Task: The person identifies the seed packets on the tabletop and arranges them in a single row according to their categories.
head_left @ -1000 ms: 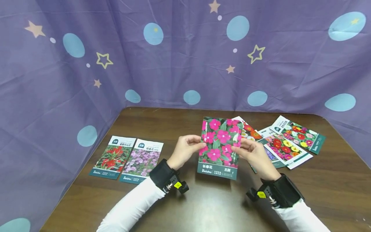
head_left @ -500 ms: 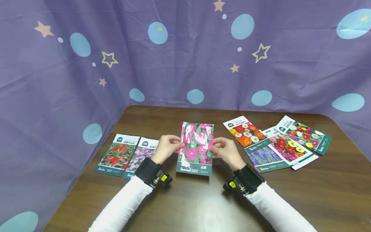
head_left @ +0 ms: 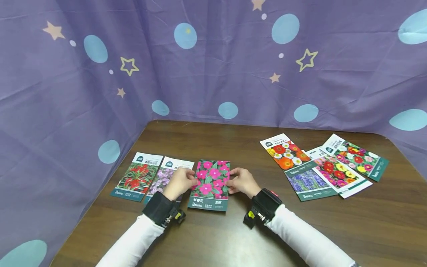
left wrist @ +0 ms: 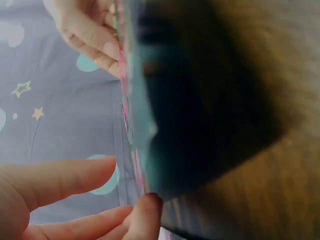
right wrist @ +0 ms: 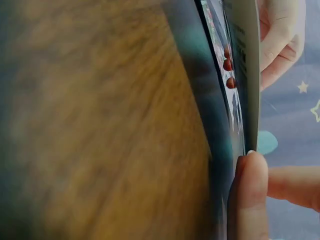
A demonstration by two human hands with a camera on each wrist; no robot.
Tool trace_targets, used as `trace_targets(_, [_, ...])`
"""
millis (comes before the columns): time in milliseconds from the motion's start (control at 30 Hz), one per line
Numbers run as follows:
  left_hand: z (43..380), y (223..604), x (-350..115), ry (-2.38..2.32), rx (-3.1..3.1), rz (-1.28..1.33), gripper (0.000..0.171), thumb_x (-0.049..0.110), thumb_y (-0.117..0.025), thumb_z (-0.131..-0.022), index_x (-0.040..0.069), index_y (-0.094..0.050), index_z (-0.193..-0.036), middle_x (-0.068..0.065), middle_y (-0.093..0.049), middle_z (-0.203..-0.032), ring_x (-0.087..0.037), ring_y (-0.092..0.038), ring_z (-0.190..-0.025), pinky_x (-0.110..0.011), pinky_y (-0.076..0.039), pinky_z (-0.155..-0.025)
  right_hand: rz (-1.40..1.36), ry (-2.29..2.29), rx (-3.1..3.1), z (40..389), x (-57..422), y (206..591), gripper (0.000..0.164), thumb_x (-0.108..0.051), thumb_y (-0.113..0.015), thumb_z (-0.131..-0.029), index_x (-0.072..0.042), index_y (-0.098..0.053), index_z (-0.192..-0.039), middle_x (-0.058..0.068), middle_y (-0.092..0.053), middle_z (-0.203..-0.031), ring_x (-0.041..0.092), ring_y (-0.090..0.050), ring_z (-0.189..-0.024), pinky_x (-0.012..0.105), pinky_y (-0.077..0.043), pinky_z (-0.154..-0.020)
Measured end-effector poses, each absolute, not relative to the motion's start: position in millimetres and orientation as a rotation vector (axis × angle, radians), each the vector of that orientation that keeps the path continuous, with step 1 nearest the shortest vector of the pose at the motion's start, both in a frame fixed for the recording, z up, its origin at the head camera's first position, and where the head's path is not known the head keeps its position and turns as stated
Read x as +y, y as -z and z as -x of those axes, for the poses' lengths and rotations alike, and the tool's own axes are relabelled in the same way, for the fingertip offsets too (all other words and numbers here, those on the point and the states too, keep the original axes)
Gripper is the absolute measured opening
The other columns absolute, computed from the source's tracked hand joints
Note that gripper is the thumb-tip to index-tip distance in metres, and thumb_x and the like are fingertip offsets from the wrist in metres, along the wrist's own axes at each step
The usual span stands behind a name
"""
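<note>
A seed packet with bright pink flowers is held by its two long sides, low over the table in the head view; whether its lower edge touches the wood I cannot tell. My left hand grips its left edge and my right hand its right edge. The packet shows nearly edge-on in the left wrist view. Just left lies a packet with pale purple flowers, partly covered by my left hand. Beside that one is a packet with red flowers.
Several other seed packets lie overlapping at the right: one with orange and white poppies, one with blue-violet spikes, one with mixed zinnia-like blooms. A purple curtain hangs behind the brown table.
Both hands have carried the pink-flowered packet leftward and lowered it, from in front of the right-hand packets to beside the purple-flowered one. The head view has shifted slightly.
</note>
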State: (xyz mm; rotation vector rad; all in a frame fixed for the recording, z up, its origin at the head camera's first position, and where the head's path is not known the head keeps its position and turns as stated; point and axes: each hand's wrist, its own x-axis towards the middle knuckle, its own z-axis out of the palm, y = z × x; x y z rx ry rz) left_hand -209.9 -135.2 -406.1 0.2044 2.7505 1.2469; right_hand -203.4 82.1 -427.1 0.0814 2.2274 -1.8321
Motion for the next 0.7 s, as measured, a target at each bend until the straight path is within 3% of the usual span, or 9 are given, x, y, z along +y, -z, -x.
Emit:
trace_targets(367, [199.0, 406.4, -132.2, -0.841, 3.006, -0.329, 0.039, 0.008, -0.074, -0.066, -0.008, -0.064, -0.101, -0.018, -0.066, -0.093, -0.031, -0.062, -0.085, -0.041, -0.049, -0.077, -0.113, 1.764, 2.229, 204.1, 67.6, 424.2, 0.055, 0.010, -0.065, -0.073, 0.008, -0.037, -0.120, 0.015, -0.057, -0.066, 0.013, -0.055, -0.043, 0.029, -0.052, -0.047])
trace_targets(533, [195.5, 406.8, -130.1, -0.757, 3.054, -0.358, 0.028, 0.005, -0.073, -0.063, -0.006, -0.066, -0.087, -0.017, -0.064, -0.086, -0.029, -0.060, -0.076, -0.041, -0.049, -0.069, -0.112, 1.713, 2.282, 203.8, 63.5, 423.1, 0.061, 0.011, -0.068, -0.071, 0.006, -0.034, -0.122, 0.018, -0.058, -0.067, 0.014, -0.056, -0.042, 0.029, -0.052, -0.046])
trace_targets(700, [193.4, 407.0, -127.3, -0.656, 3.069, -0.362, 0.020, 0.006, -0.074, -0.063, -0.004, -0.065, -0.078, -0.015, -0.061, -0.081, -0.024, -0.055, -0.067, -0.038, -0.048, -0.063, -0.114, 1.687, 2.287, 204.3, 61.6, 422.9, 0.050, 0.010, -0.068, -0.071, 0.004, -0.035, -0.109, 0.015, -0.056, -0.058, 0.013, -0.054, -0.040, 0.028, -0.051, -0.044])
